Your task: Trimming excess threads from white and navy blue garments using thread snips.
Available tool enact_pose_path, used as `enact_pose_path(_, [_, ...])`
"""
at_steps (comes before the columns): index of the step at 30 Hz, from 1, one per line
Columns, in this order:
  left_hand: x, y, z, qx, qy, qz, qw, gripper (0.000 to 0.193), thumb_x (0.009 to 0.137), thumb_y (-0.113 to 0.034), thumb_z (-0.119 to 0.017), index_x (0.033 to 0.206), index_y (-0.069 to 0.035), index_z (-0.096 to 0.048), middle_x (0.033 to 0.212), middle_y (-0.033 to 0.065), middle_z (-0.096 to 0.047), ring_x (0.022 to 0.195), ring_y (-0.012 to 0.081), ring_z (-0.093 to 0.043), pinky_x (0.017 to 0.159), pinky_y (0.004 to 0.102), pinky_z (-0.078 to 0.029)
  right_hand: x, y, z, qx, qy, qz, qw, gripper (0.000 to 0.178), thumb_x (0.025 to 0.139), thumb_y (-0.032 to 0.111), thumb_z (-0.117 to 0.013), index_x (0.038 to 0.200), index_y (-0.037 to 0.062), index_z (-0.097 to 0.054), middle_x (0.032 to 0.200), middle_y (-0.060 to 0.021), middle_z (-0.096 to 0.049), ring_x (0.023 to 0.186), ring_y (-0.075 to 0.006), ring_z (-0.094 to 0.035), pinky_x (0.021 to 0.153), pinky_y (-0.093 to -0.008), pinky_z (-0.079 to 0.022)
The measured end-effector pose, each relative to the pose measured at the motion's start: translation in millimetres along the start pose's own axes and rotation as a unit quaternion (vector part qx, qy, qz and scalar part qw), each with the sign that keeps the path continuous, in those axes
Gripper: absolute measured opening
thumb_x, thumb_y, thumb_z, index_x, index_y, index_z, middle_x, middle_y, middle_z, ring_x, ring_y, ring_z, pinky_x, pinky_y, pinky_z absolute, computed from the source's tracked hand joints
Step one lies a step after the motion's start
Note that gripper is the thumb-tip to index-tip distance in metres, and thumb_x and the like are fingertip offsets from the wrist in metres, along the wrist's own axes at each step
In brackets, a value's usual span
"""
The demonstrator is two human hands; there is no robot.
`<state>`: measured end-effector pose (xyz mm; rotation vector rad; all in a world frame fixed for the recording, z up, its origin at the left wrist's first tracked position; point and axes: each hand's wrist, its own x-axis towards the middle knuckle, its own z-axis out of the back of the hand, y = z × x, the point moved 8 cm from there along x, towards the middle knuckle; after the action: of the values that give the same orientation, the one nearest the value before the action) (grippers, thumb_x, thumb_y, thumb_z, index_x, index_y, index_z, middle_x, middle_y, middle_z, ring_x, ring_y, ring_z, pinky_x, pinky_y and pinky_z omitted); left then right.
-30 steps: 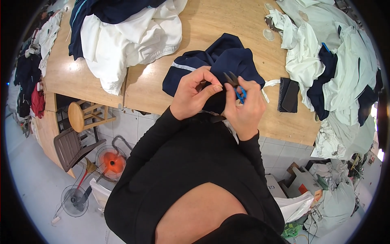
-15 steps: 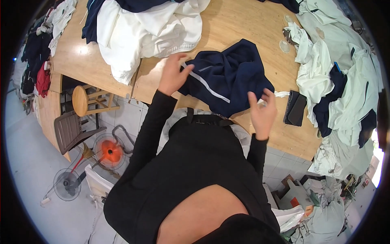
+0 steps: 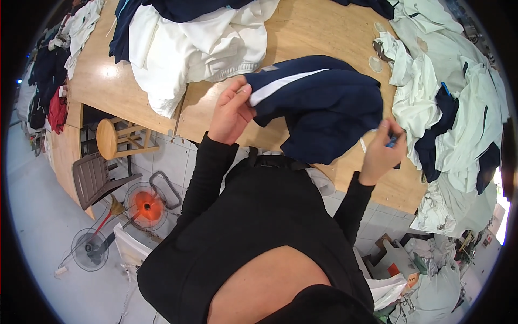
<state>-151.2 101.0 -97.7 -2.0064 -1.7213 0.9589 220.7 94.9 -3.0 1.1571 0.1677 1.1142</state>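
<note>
Our wooden table carries clothing piles at 11 and 3 o'clock. Our left hand pinches the navy garment at its white stripe, our right hand pinches the opposite edge beside a small blue item, apparently to stretch the cloth for inspection.

White garment pile on wooden table, round wooden stool, orange floor fan
</note>
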Motion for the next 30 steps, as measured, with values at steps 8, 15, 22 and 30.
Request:
enact_pose_path(8, [-4.3,41.7,-56.9,-0.002,0.124,0.107,0.986,0.042,0.116,-0.016,-0.048,0.156,-0.005,-0.045,0.147,0.0218,-0.061,0.137,0.0326,-0.063,0.111,0.0502,-0.056,-75.0,47.2,-81.0,0.166,0.250,-0.051,0.953,0.010,0.096,0.007,-0.079,0.103,-0.0004,-0.076,0.083,-0.0021,-0.073,0.071,-0.0042,-0.060,0.059,-0.0223,-0.042])
enact_pose_path(15, [2.4,60.1,-6.0,0.255,0.078,0.045,0.963,0.031,0.111,-0.015,-0.061,0.138,-0.001,-0.063,0.140,0.0139,-0.067,0.125,0.0205,-0.066,0.103,0.0372,-0.057,-89.3,-31.2,-103.1,0.133,0.320,-0.103,0.932,0.010,0.095,0.005,-0.078,0.099,-0.0030,-0.074,0.083,-0.0033,-0.072,0.072,-0.0066,-0.058,0.065,-0.0237,-0.048])
enact_pose_path(22, [23.1,16.9,32.7,0.688,-0.075,-0.242,0.680,0.021,0.090,-0.007,-0.079,0.110,-0.005,-0.077,0.087,0.0126,-0.070,0.078,0.0271,-0.070,0.079,0.0382,-0.057,-97.4,-50.0,-94.1,0.155,0.282,-0.216,0.922,0.008,0.105,0.010,-0.070,0.103,0.0022,-0.068,0.087,0.0022,-0.063,0.074,-0.0055,-0.055,0.061,-0.0226,-0.043])
enact_pose_path(30, [32.0,33.1,28.2,0.455,-0.077,-0.076,0.884,0.026,0.094,-0.020,-0.084,0.109,-0.002,-0.072,0.103,0.0074,-0.077,0.091,0.0166,-0.073,0.081,0.0314,-0.057,-73.0,-78.6,-65.0,0.506,0.149,-0.456,0.717,0.008,0.107,0.019,-0.072,0.106,0.0121,-0.067,0.084,0.0054,-0.058,0.063,-0.0028,-0.047,0.048,-0.0213,-0.029])
